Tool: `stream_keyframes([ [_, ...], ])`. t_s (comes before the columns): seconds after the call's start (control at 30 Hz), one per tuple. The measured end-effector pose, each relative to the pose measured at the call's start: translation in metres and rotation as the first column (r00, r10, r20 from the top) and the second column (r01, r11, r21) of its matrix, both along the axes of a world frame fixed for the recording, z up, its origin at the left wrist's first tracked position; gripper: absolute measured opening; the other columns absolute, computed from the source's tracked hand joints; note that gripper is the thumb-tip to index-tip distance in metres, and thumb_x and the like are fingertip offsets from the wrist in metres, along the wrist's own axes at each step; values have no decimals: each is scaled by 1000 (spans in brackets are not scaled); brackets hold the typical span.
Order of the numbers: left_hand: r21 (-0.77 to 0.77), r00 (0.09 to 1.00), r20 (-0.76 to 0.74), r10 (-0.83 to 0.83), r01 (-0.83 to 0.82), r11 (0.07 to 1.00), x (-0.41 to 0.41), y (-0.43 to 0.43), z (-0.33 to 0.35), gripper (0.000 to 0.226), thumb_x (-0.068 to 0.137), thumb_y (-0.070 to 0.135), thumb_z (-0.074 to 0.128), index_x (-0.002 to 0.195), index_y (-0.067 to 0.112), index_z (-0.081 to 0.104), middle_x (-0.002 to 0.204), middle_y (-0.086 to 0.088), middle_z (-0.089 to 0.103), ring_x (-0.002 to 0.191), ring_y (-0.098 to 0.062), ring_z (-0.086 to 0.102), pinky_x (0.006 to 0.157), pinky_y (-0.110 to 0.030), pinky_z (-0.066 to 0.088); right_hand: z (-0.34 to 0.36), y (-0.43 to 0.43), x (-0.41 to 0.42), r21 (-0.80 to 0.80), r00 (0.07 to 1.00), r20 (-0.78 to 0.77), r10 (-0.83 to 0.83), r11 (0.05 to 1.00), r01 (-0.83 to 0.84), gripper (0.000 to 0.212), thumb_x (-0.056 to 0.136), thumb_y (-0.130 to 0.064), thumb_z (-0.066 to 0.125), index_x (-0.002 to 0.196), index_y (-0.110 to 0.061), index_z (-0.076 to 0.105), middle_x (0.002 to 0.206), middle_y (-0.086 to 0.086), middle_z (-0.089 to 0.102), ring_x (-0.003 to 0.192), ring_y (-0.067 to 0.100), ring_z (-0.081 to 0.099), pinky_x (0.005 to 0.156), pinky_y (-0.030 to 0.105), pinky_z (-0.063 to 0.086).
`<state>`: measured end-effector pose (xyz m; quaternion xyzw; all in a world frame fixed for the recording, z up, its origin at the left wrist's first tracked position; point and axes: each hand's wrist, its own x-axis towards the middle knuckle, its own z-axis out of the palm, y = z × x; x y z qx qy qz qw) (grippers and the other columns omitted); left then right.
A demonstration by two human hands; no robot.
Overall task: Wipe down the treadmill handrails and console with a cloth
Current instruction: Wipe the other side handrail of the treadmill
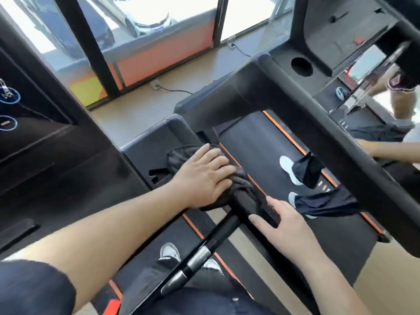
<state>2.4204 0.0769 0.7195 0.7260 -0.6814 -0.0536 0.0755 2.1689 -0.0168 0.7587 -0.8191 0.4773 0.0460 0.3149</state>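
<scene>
A dark crumpled cloth (241,181) lies on the right corner of my treadmill's console tray (145,153), where the black handrail (223,233) joins it. My left hand (202,176) presses down on the cloth with the fingers spread over it. My right hand (284,223) rests with straight fingers against the right side of the handrail's base, holding nothing. The handrail runs back toward me and carries silver grip sensors (198,256). The console screen (27,123) is at the far left.
A neighbouring treadmill's thick black frame (295,105) crosses the right side, and another person's white shoes (288,167) are on its belt (254,142). My own shoes (169,252) stand on my belt below. Windows and floor sockets with cables lie ahead.
</scene>
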Motion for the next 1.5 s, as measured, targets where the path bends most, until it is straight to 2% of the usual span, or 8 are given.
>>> stream_keyframes([
  [0.17, 116, 956, 135, 260, -275, 954, -28, -37, 4, 52, 103, 40, 29, 98, 17, 75, 98, -6, 71, 109, -36, 57, 124, -54, 14, -11, 34, -38, -122, 989, -129, -76, 991, 61, 76, 80, -71, 64, 141, -28, 52, 132, -17, 55, 130, 9, 49, 99, 35, 49],
  [0.37, 30, 983, 25, -183, 182, 983, -49, -20, -7, 46, 106, 46, 31, 113, 22, 70, 107, 1, 71, 105, -31, 61, 115, -47, 33, -33, 45, -50, -265, 998, -27, -56, 963, 47, 60, 81, -49, 75, 131, -18, 60, 121, -6, 63, 111, 24, 58, 90, 38, 52],
  [0.53, 52, 949, 171, 264, -276, 960, -49, -41, -5, 56, 102, 40, 25, 93, 17, 75, 98, -5, 73, 108, -34, 60, 120, -49, 24, -30, 42, -67, -281, 996, -13, -87, 956, 80, 68, 80, -61, 72, 132, -19, 62, 126, -8, 63, 121, 19, 55, 96, 36, 49],
  [0.73, -39, 992, -24, -126, 125, 991, -80, -5, -14, 45, 105, 47, 34, 133, 28, 64, 131, 8, 66, 132, -25, 52, 125, -48, 20, -30, 32, -82, -264, 990, -138, -13, 964, -24, 69, 77, -71, 65, 129, -26, 58, 115, -10, 57, 117, 17, 52, 88, 37, 51],
  [0.9, 52, 934, 166, 317, -329, 943, -93, -36, -8, 50, 101, 40, 32, 97, 21, 78, 102, -1, 76, 113, -32, 60, 123, -52, 21, -34, 29, -85, -249, 993, -113, -34, 969, 5, 68, 74, -70, 69, 126, -28, 59, 118, -11, 59, 121, 15, 53, 92, 35, 50],
  [1.1, -36, 994, 66, -90, 93, 995, -105, -28, -15, 52, 104, 50, 32, 95, 25, 77, 92, 4, 76, 94, -29, 67, 101, -43, 43, -33, 29, -93, -115, 994, 89, -58, 991, 68, 69, 79, -47, 78, 139, -19, 58, 130, -4, 62, 126, 18, 55, 106, 37, 46],
  [1.27, -10, 921, 163, 354, -357, 934, -123, -37, -17, 53, 100, 39, 33, 91, 14, 79, 95, -7, 75, 109, -36, 61, 120, -52, 27, -25, 31, -133, -87, 971, 194, -140, 983, 159, 55, 81, -38, 81, 131, -22, 65, 128, -14, 63, 122, 0, 54, 108, 22, 41],
  [1.5, -84, 991, 113, -77, 86, 993, -132, -22, -16, 43, 105, 43, 35, 103, 27, 75, 101, 4, 76, 99, -30, 66, 107, -43, 41, -23, 40, -185, -79, 955, 158, -253, 960, 267, 46, 82, -38, 80, 124, -21, 69, 123, -13, 66, 117, 1, 56, 101, 19, 38],
])
